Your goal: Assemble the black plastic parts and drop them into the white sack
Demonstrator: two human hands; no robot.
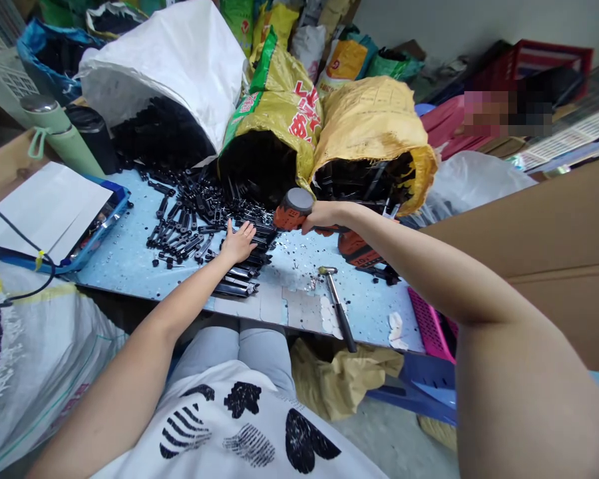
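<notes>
My right hand (324,216) is wrapped round the handle of an orange and black cordless drill (292,209). The drill's nose end points left, and its battery (357,249) is to the right, just above the table. My left hand (238,243) lies flat with fingers spread on a row of long black plastic parts (237,283). To the left of that hand spreads a pile of small black plastic pieces (184,219). A hammer (337,306) with a black grip lies nearer me, its handle over the table edge.
Three sacks, one white (174,53), one yellow-green (274,106) and one orange-yellow (374,126), open toward me with black parts inside. A blue tray (100,229) and a green flask (62,136) stand left. Right are a pink basket (426,326), a cardboard box (539,246) and another person (449,123).
</notes>
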